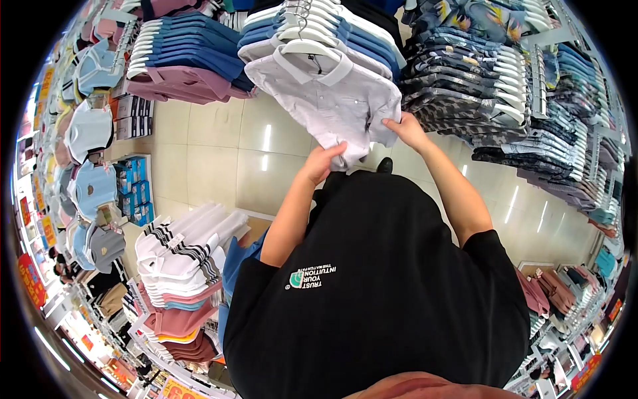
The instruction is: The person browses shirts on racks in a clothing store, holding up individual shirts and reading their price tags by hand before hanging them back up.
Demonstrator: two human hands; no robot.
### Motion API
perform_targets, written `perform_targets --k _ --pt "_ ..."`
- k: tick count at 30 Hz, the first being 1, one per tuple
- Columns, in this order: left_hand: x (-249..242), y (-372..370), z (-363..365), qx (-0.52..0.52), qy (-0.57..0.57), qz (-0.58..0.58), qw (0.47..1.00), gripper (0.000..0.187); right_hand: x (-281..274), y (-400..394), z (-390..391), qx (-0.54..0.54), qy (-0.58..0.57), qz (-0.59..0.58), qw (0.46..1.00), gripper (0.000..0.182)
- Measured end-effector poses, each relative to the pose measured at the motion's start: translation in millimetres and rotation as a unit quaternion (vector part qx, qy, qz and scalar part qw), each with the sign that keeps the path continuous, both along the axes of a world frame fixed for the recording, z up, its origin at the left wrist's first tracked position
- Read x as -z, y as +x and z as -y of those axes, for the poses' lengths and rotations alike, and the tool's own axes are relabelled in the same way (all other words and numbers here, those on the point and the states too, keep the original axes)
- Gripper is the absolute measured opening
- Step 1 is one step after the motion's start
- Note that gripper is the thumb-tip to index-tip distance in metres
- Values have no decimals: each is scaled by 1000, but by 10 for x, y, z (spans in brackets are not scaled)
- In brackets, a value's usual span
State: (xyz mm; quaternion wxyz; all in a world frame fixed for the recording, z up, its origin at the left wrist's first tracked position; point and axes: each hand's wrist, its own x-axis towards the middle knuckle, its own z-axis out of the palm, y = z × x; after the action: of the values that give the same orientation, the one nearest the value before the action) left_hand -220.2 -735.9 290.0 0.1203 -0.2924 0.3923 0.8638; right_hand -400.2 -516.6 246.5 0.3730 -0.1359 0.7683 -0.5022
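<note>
left hand (323, 161) grips white shirt (325, 93) hem | right hand (405, 130) pinches its side

The person wears a black short-sleeved T-shirt (385, 286). A small white slogan with a green logo (312, 277) is printed on its chest, near the left sleeve (256, 282). Both forearms are bare below the sleeves.

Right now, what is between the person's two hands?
In the head view, the bottom hem of the white polo shirt spans between the left hand and the right hand. Both hands grip it.
</note>
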Motion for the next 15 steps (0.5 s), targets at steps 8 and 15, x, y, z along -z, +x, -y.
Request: perform_targets --k 8,15 --pt "-745 -269 246 -113 372 -185 903 48 -141 85 -121 200 -225 287 909 45" --pt "-1147 -535 112 -150 357 -202 899 55 -517 533 132 94 -178 408 890 77"
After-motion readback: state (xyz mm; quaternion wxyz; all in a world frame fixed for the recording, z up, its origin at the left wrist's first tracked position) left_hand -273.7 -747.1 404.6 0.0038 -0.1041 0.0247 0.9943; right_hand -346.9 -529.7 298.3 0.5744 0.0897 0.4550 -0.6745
